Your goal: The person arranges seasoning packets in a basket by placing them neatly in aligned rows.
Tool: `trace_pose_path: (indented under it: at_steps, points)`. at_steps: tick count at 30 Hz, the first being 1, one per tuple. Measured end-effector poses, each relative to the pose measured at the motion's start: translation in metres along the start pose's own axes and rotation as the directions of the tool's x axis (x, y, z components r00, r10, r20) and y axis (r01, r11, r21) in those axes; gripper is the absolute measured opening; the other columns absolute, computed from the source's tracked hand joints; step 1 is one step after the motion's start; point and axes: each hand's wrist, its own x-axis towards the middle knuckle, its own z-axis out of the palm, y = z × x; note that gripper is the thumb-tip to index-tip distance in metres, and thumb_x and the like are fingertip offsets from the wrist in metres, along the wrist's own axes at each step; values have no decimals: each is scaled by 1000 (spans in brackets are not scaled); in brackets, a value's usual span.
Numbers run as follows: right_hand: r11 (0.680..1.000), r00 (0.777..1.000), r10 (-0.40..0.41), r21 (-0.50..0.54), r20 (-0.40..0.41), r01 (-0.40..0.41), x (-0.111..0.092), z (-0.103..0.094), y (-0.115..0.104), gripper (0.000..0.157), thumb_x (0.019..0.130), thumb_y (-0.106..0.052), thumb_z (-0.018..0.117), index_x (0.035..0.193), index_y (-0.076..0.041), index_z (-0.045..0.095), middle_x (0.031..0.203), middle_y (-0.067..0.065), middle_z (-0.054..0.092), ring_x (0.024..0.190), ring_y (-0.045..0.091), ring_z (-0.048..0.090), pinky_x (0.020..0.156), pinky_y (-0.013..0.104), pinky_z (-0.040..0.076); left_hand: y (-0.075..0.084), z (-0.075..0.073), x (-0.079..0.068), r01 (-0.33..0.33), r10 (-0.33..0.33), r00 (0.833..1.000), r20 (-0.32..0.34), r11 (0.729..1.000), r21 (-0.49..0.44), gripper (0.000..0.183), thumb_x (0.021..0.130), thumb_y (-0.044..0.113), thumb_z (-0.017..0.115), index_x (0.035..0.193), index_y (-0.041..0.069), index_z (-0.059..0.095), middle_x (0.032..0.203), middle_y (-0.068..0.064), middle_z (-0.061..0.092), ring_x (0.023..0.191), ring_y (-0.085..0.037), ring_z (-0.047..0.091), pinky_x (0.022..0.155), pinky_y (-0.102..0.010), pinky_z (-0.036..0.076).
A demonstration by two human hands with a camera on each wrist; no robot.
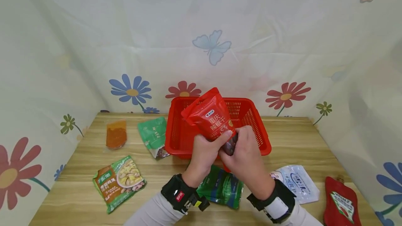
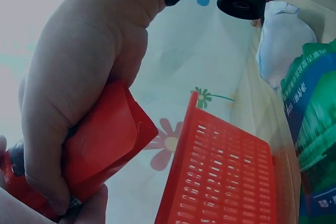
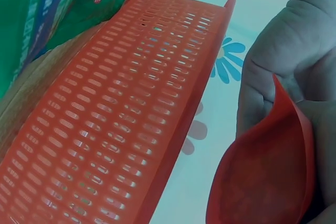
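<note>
Both hands grip a red pouch of dried chili by its lower end, tilted over the red plastic basket. The left hand holds it from the left, its thumb across the front. On the other side, the right hand grips the lower right corner, where a clear window shows dark contents. In the left wrist view the left hand curls round the red pouch. The right wrist view has the pouch's bottom against the right hand, above the slotted basket wall.
Left of the basket lie a bag of orange powder, a green pouch and a brown-green food packet. A dark green bag lies under the forearms. To the right are a white-blue bag and a red Heinz pouch.
</note>
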Motion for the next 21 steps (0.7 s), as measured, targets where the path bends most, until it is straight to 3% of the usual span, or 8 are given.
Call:
trace_pose_path:
  at_steps: [12,17,21]
  points:
    - [1000,1000,-9,-6,-17,9,-2,4,-4,72,74,-37,91,121,-7,46,107,9,52,94,20,50,83,40,59,1,-3,0,-58,58,998,6,998,16,67,83,37,86,136,26,48,130,7,65,120,-19,64,98,-40,58]
    - [1000,1000,-13,18,26,13,-1,2,-5,74,73,-37,92,122,-8,46,110,8,53,98,19,50,82,39,58,3,-8,1,-41,41,999,14,999,28,62,84,36,85,134,25,51,127,7,67,118,-19,65,95,-41,59]
    - [996,995,-49,83,81,43,-1,-3,-3,73,73,-37,92,124,-10,47,115,5,53,105,16,50,83,37,59,6,-14,3,-68,66,997,29,995,78,64,84,39,85,135,26,49,127,8,67,118,-19,65,94,-40,60]
